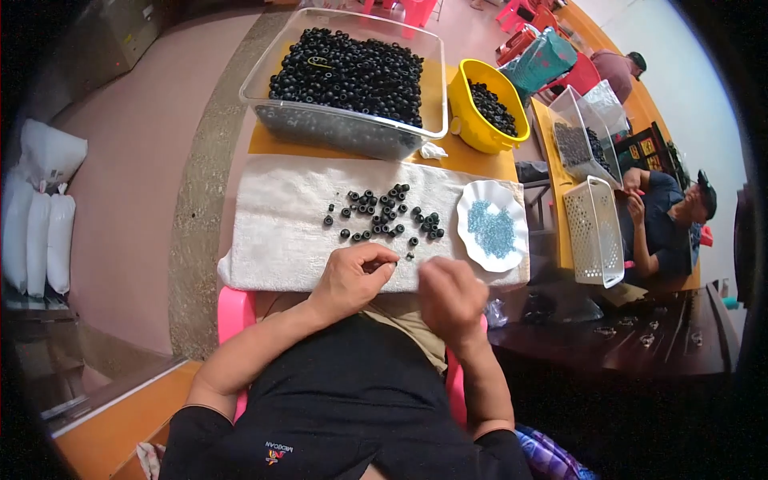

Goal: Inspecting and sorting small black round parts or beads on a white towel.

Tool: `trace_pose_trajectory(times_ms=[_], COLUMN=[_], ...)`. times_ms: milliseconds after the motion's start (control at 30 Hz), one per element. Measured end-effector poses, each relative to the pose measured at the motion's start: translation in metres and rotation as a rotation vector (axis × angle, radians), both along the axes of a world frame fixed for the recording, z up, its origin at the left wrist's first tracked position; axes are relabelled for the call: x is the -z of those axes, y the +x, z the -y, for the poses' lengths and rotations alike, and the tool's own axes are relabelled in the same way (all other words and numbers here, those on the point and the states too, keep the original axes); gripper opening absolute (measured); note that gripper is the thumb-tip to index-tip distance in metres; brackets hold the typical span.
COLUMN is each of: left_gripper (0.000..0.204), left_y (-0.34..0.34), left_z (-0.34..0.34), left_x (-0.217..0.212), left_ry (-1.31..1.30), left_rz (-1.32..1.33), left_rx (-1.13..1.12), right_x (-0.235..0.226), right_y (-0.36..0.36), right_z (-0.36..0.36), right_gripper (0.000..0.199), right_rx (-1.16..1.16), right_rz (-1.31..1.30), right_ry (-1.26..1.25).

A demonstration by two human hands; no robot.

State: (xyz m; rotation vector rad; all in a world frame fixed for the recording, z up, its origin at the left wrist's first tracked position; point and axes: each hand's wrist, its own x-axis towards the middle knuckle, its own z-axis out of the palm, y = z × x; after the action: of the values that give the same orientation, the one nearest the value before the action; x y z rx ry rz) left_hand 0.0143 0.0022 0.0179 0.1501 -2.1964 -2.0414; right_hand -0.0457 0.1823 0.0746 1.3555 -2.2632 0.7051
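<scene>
Thumb and forefinger of my left hand [352, 280] are pinched together over the near part of a white towel [276, 232]. At their tips is a tiny dark bit, too small to name. Just to the right, my right hand [454, 300] is curled closed and blurred by motion; what it holds, if anything, is hidden. Loose black round beads with holes [384, 214] lie scattered on the towel beyond my hands. A white scalloped dish [472, 200] of small pale-blue beads [492, 230] stands at the towel's right side.
Behind the towel stand a clear plastic bin [344, 144] full of black beads and a yellow tub [472, 120] with more. A crumpled white tissue [433, 150] lies between them. At right, a person [668, 212] sits near a white perforated basket [594, 240]. White sacks [60, 240] stand at left.
</scene>
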Motion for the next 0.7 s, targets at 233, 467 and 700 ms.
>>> trace_pose_trajectory(times_ms=[233,467,700], left_gripper=[0.012,0.009,0.011], left_y=[-0.044,-0.082,-0.099], left_z=[-0.016,-0.069,-0.066], left_x=[-0.066,-0.096,-0.101], left_ry=[-0.339,-0.523,-0.516], left_rz=[-0.342,-0.601,-0.632], left_rx=[0.035,0.233,0.307], right_x=[-0.026,-0.048,-0.082], right_y=[0.063,0.115,0.095], right_z=[0.103,0.163,0.146], right_gripper=[0.046,0.056,0.067], right_rx=[-0.440,-0.749,-1.307], right_rz=[-0.487,-0.263,0.385], right_ry=[0.175,0.148,-0.038])
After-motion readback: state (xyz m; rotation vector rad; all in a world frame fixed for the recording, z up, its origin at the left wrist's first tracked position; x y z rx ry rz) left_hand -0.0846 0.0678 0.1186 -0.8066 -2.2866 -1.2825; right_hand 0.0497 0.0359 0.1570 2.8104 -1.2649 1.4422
